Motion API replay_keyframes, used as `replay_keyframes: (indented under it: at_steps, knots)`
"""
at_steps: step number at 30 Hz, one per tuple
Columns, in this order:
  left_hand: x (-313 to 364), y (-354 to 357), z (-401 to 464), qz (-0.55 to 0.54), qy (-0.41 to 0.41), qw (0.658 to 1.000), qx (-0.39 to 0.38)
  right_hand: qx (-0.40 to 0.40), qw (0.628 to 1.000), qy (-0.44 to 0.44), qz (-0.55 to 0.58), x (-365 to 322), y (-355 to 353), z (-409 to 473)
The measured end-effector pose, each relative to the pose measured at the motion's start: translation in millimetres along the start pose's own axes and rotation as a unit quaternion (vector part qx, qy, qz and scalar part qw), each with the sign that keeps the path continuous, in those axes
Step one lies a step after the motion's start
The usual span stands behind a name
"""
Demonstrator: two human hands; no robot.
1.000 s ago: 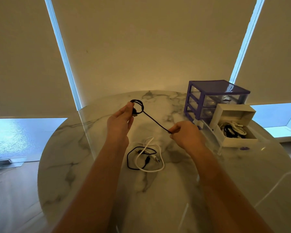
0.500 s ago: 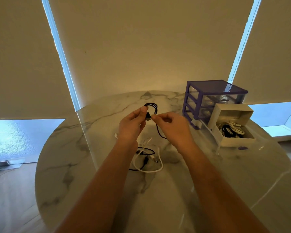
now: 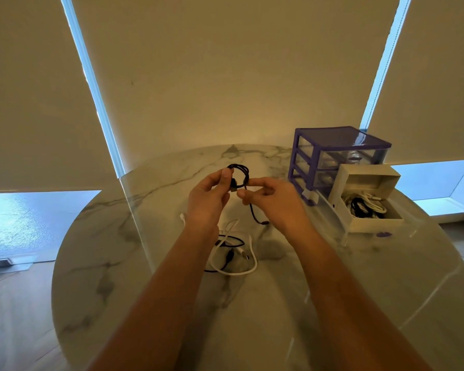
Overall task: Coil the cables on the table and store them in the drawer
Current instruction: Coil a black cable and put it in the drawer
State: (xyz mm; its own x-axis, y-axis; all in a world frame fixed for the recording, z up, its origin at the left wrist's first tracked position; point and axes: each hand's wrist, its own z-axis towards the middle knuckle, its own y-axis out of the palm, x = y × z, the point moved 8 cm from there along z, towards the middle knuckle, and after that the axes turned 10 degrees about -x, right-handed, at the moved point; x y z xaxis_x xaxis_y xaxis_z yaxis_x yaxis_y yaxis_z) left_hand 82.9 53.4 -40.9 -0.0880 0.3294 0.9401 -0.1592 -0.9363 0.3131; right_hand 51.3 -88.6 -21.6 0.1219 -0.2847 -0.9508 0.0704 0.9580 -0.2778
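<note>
Your round marble table [image 3: 123,263] carries, at its far right, the purple drawer unit [image 3: 332,153], with the white drawer [image 3: 370,226] pulled out in front of it and already holding coiled black and white cables. Nearer you, a loose white cable [image 3: 248,270] and a loose black cable [image 3: 232,241] lie tangled on the marble between your forearms. Above them your left hand [image 3: 208,199] pinches a small coil of the black cord [image 3: 240,174], while your right hand [image 3: 272,200] pinches its hanging tail.
</note>
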Motion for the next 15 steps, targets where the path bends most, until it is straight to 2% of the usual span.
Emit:
replay_keyframes:
  at_steps: [6,10,15]
  knots:
    - [2.6,7.7,-2.7,0.041,0.021,0.999,-0.016,0.025,0.999,-0.008,0.043,0.2,-6.5,-0.8]
    - [7.4,-2.1,-0.6,0.039,0.035,0.998,0.019,-0.012,1.0,-0.017,0.003,-4.1,-0.2,-0.2]
    - [8.6,2.6,-0.9,0.086,0.042,0.995,-0.012,0.029,0.999,0.005,-0.039,0.9,-7.4,-1.2]
